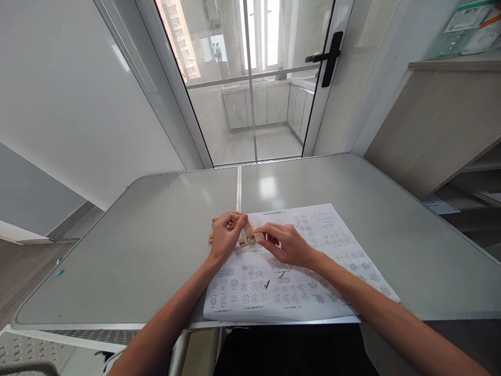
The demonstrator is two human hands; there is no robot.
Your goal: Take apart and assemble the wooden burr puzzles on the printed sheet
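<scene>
Small light wooden blocks are gathered on the upper left part of a printed paper sheet (250, 310). My left hand (225, 235) is curled over them, its thumb and fingers closed on an upright wooden block (249, 228). In a pinch between thumb and fingers, my right hand (288, 244) grips another wooden block (259, 237), which seems to touch the others. Just below lies a block marked with a dark 3 (243, 243). More block ends, one a numbered block (211, 238), stick out left of my left hand; the rest of them is hidden under it.
The sheet carries rows of printed figures and handwritten check marks, on a grey folding table (117, 261) with a centre seam. Beyond is a glass door (254, 104) with a black handle (332, 58). A shelf unit (442, 115) stands at the right, and a blue-green bit (59, 272) lies near the left edge.
</scene>
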